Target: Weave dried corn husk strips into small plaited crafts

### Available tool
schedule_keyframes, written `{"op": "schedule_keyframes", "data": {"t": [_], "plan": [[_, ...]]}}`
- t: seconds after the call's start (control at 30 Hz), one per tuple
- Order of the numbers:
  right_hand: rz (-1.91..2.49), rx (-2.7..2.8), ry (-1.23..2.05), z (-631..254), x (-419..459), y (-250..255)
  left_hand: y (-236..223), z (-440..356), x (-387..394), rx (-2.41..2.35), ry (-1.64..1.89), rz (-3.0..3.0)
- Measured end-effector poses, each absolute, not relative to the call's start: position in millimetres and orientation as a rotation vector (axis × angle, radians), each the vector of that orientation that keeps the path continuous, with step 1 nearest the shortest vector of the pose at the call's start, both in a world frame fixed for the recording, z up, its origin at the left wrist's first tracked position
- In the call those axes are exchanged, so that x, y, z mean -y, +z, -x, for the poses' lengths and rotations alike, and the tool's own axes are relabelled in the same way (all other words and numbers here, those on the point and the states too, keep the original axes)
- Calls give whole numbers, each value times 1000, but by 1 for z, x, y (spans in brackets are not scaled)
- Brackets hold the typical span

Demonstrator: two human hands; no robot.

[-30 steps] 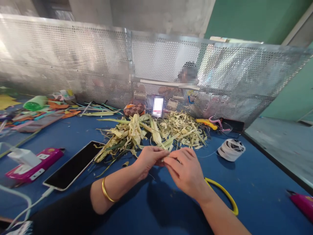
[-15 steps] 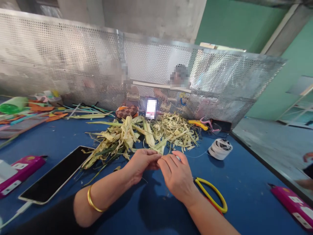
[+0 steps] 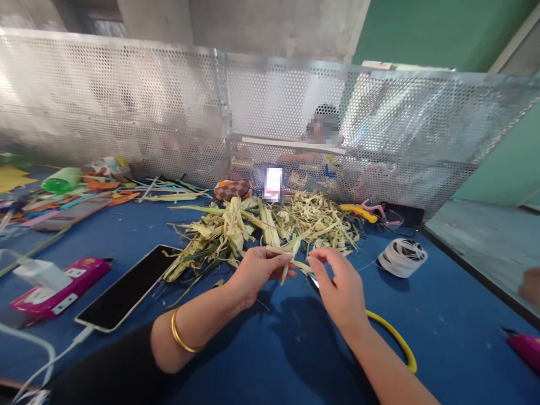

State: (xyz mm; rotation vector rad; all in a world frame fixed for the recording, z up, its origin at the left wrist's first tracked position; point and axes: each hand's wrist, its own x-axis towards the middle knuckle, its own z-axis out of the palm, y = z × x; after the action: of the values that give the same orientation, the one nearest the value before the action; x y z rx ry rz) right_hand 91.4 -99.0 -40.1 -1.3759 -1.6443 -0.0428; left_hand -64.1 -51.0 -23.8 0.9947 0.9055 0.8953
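Observation:
My left hand (image 3: pixel 261 270), with a gold bangle at its wrist, pinches crossed pale corn husk strips (image 3: pixel 295 250) between thumb and fingers. The strip ends stick out upward, downward and to the right. Just right of them is my right hand (image 3: pixel 340 287), apart from the left, its thumb and index tips drawn together by a strip's end. Whatever they grip is too small to make out. Under my right hand lies a yellow-handled tool (image 3: pixel 394 332), partly hidden, with a metal tip showing. A spool of white thread (image 3: pixel 400 259) stands to the right, a thin thread running left from it.
Behind my hands lie whole corn husks (image 3: pixel 230 222) and a heap of shredded husk (image 3: pixel 316 216). A phone (image 3: pixel 129 289) and a magenta power strip (image 3: pixel 63 292) are at left. A perforated metal screen (image 3: pixel 278 95) borders the table; a person sits beyond it.
My hands were together at the husk strips; now the right has drawn away to the right and the crossed strips show. The view swung right, then back.

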Motion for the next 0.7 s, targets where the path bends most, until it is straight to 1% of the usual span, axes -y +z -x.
{"op": "schedule_keyframes", "data": {"t": [0.07, 0.13, 0.23, 0.33, 0.4, 0.5, 0.57, 0.63, 0.7], "plan": [[1473, 1718, 197, -92, 96, -40, -24, 65, 52, -903, 871, -1023], [1505, 1803, 344, -90, 96, -40, -26, 64, 53, -919, 861, -1045], [1503, 1857, 357, -85, 98, -38, -29, 62, 54, -961, 892, -1077], [1412, 1857, 357, -84, 101, -35, -29, 60, 54, -954, 921, -1084], [1389, 1764, 496, -85, 100, -34, -27, 60, 54, -944, 915, -1072], [1395, 1408, 887, -89, 95, -36, -24, 62, 55, -930, 844, -1078], [1345, 1206, 1065, -90, 91, -38, -24, 63, 56, -906, 775, -1106], [1297, 1144, 1114, -91, 90, -40, -25, 63, 57, -892, 725, -1127], [1295, 1165, 1056, -90, 90, -40, -27, 63, 58, -894, 689, -1130]]}}
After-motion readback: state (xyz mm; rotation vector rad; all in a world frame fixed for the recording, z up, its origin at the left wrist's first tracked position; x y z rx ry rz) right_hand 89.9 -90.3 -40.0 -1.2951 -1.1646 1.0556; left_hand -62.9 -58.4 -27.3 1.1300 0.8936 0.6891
